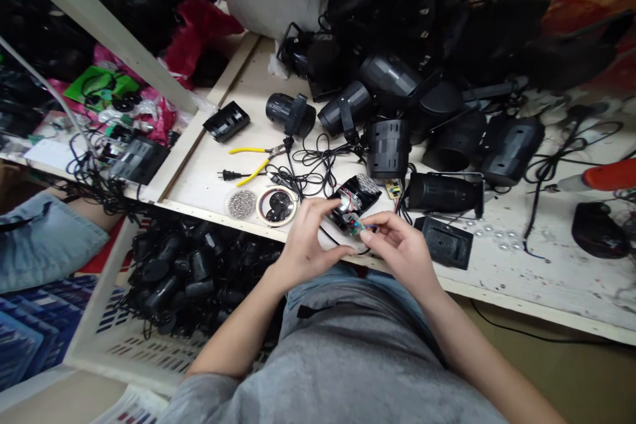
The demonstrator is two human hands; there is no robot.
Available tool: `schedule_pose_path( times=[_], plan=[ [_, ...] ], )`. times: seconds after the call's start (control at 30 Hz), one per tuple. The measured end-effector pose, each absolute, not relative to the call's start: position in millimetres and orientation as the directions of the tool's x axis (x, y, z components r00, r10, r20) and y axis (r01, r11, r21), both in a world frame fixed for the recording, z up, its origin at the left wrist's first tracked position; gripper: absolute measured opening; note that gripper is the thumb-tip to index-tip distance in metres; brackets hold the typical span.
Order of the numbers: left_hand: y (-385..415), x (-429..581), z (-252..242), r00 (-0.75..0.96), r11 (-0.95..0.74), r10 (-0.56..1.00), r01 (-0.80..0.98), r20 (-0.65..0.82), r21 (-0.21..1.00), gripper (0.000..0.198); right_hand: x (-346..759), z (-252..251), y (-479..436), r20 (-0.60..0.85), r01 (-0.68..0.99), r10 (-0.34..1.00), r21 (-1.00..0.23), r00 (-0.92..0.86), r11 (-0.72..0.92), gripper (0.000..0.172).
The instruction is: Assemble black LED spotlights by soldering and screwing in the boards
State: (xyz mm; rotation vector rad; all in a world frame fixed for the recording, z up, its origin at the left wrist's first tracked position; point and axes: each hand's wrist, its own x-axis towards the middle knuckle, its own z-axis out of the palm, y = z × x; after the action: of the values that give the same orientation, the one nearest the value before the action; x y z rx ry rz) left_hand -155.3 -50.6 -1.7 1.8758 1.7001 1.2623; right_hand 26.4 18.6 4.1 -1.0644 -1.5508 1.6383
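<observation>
My right hand [400, 248] is closed in a pinch on a small circuit board [354, 225] with coloured parts, held just above the table's front edge. My left hand [311, 238] faces it with thumb and fingers spread apart. Its fingertips reach to an opened black lamp housing [368, 193] with wires and a silvery part inside; whether they touch it I cannot tell. Behind that housing lies a second circuit board, yellowish [394, 188]. A black rectangular cover [444, 242] rests to the right of my right hand.
Yellow-handled pliers [256, 169], a tub of screws [242, 203] and a roll with black discs [277, 206] lie left. Black lamps [387, 149] crowd the back. Clear lenses [497, 236] and a red-handled tool [609, 175] are right. A white basket [94, 324] stands below.
</observation>
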Motion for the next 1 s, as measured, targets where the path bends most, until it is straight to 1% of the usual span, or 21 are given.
schedule_pose_path(
  times=[0.07, 0.13, 0.2, 0.27, 0.33, 0.4, 0.47, 0.57, 0.67, 0.8, 0.9, 1.0],
  plan=[
    [-46, -164, -5, -0.073, -0.208, 0.929, 0.705, 0.362, 0.678, 0.086, 23, 2, 22, -0.083, 0.115, 0.905, -0.993, -0.416, -0.039, 0.017],
    [-43, -165, -12, -0.070, -0.181, 0.936, 0.742, 0.344, 0.645, 0.088, 18, 2, 23, 0.015, 0.189, 0.922, -0.977, -0.386, 0.095, 0.011],
    [-42, -159, -22, -0.094, -0.167, 0.926, 0.766, 0.366, 0.621, 0.078, 12, 3, 24, 0.171, 0.274, 0.895, -0.913, -0.412, 0.301, 0.007],
    [-42, -149, -30, -0.143, -0.154, 0.898, 0.784, 0.416, 0.601, 0.067, 8, 4, 25, 0.304, 0.321, 0.825, -0.813, -0.477, 0.486, 0.011],
    [-43, -139, -36, -0.185, -0.134, 0.871, 0.800, 0.454, 0.585, 0.061, 7, 4, 27, 0.355, 0.335, 0.758, -0.737, -0.547, 0.587, 0.014],
    [-44, -132, -39, -0.199, -0.130, 0.855, 0.812, 0.479, 0.569, 0.059, 9, 3, 30, 0.345, 0.350, 0.719, -0.695, -0.604, 0.628, 0.016],
    [-44, -130, -40, -0.180, -0.160, 0.846, 0.812, 0.502, 0.561, 0.058, 14, 1, 32, 0.327, 0.370, 0.688, -0.655, -0.648, 0.659, 0.018],
    [-46, -132, -40, -0.140, -0.217, 0.854, 0.779, 0.501, 0.589, 0.064, 21, -1, 35, 0.295, 0.392, 0.650, -0.602, -0.701, 0.696, 0.022],
    [-47, -137, -41, -0.106, -0.237, 0.878, 0.750, 0.467, 0.617, 0.070, 26, -2, 39, 0.279, 0.388, 0.644, -0.608, -0.712, 0.692, 0.023],
    [-47, -141, -40, -0.059, -0.248, 0.894, 0.760, 0.444, 0.601, 0.066, 31, -4, 45, 0.296, 0.343, 0.659, -0.668, -0.691, 0.660, 0.021],
    [-47, -140, -41, -0.051, -0.248, 0.899, 0.759, 0.435, 0.601, 0.061, 33, -4, 49, 0.260, 0.374, 0.633, -0.624, -0.729, 0.687, 0.023],
    [-47, -137, -44, -0.066, -0.271, 0.887, 0.728, 0.457, 0.630, 0.060, 35, -3, 52, 0.209, 0.397, 0.587, -0.559, -0.782, 0.728, 0.025]
  ],
)
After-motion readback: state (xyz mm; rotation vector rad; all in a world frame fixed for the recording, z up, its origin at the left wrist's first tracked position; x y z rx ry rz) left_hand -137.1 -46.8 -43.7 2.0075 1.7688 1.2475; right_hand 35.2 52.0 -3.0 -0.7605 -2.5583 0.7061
